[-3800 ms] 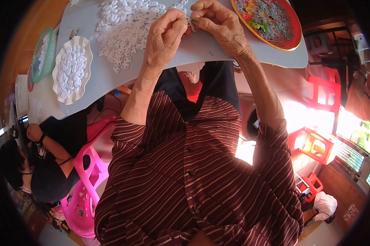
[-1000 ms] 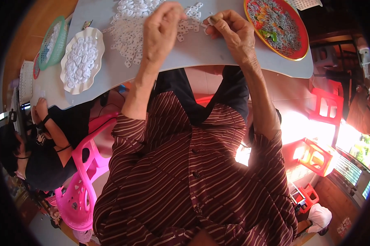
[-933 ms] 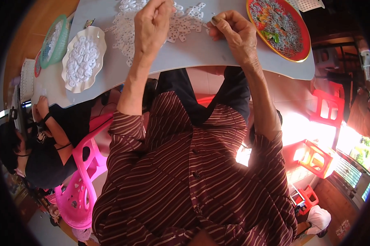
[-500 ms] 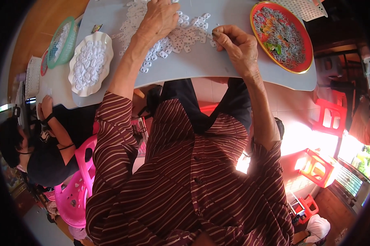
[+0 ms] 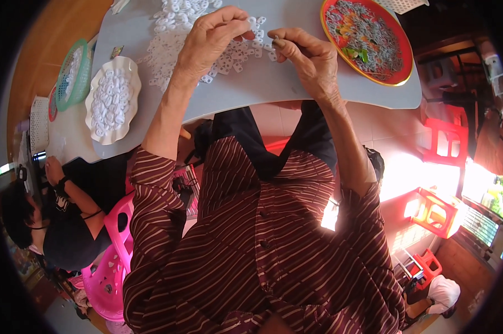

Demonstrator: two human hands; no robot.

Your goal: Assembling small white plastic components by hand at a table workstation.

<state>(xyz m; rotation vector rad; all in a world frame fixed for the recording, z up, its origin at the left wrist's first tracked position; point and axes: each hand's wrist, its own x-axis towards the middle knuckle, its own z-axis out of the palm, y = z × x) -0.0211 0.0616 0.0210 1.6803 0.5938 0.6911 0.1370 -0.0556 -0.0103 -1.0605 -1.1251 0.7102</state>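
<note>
My left hand (image 5: 209, 42) rests curled over the heap of small white plastic pieces (image 5: 176, 33) on the grey worktop (image 5: 251, 89), while my right hand (image 5: 310, 55) pinches one piece at its fingertips. I judge this the sorting step, calling for a fine grip next. The red tray (image 5: 368, 42) sits near the right edge, and bare worktop lies toward me.

Top edge crops the pile of white pieces (image 5: 176, 33); pinched item indiscernible

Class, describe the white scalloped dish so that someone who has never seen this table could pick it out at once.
Start at the grey table and go to its left end, left of the loose pile of white pieces under the left hand. There sits the white scalloped dish, heaped with white pieces. Its wavy rim sets it apart from the green basket beside it and the round red tray.
</note>
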